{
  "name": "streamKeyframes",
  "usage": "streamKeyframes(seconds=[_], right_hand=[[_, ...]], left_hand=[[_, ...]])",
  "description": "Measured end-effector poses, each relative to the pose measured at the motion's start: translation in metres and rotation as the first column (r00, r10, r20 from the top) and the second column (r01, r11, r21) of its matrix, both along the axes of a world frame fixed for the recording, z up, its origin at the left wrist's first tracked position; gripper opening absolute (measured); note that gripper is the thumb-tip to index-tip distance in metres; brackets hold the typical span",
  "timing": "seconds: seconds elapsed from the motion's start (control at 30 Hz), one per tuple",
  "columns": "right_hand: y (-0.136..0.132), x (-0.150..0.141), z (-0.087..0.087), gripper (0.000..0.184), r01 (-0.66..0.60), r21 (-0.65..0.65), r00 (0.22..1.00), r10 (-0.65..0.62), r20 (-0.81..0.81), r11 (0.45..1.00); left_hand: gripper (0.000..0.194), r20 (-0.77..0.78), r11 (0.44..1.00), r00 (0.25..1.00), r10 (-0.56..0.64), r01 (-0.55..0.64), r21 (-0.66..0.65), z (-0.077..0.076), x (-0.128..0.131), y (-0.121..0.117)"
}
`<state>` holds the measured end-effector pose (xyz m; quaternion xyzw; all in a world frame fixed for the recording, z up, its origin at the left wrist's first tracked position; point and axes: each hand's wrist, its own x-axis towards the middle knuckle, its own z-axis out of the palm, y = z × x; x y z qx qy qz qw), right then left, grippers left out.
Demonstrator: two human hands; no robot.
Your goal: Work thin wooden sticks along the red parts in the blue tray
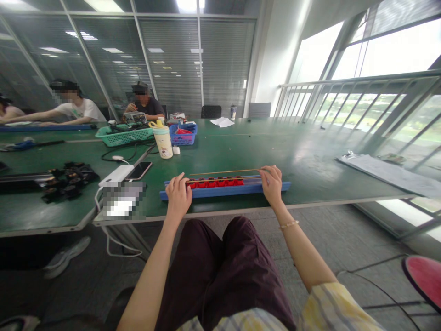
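Two hands: the left hand (179, 196) and the right hand (271, 185), both over the near edge of a green table (310, 154).
Left fingers: curled down over the left end of a blue rail (265, 189); whether they grip it, I cannot tell.
Right fingers: closed in a pinch on the end of a thin tan rod (225, 173).
Rods: two, the tan one and a dark rod (223, 180), both lying lengthwise along the rail.
Red blocks: six visible (220, 182), in a row on the rail, just below the rods; any more behind the left hand are hidden.
Baskets: two, a green basket (123, 136) and a blue basket (182, 136).
Personal items: one phone (139, 171), one white power bank (115, 175), one yellow-capped bottle (162, 143).
Loose parts: one heap of black parts (69, 181), at the left.
Co-workers: two seated across the table, one hand-working at a device (144, 103), another leaning forward (77, 108); a third (8, 110) is cut off by the frame's left edge.
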<state>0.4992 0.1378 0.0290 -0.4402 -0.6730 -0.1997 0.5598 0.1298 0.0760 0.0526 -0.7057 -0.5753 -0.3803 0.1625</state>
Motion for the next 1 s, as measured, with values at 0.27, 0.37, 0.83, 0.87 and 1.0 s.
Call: streamKeyframes(seconds=[0.27,0.37,0.83,0.87,1.0], right_hand=[[-0.0016,-0.0008,-0.0004,0.028,-0.052,-0.025,0.999,0.052,0.004,0.998],[-0.0027,-0.0012,0.0008,0.028,-0.070,-0.041,0.998,0.070,0.004,0.997],[-0.0013,-0.0007,-0.0009,0.028,-0.073,-0.053,0.997,0.074,0.020,0.996],[-0.0012,-0.0006,-0.0012,0.027,-0.073,-0.049,0.997,0.074,0.022,0.996],[-0.0012,-0.0002,-0.0017,0.026,-0.074,-0.050,0.997,0.075,0.019,0.996]], left_hand=[[0.039,0.019,1.000,1.000,-0.016,0.015,0.021,-0.0027,-0.0011,0.0009],[0.044,0.018,1.000,1.000,-0.008,0.008,0.016,-0.0028,-0.0011,0.0008],[0.041,-0.029,1.000,1.000,0.004,-0.005,-0.020,-0.0014,-0.0009,-0.0014],[0.041,-0.032,1.000,0.999,0.003,-0.004,-0.018,-0.0017,-0.0011,-0.0013],[0.042,-0.031,1.000,1.000,0.001,-0.001,-0.028,-0.0011,-0.0013,-0.0013]])
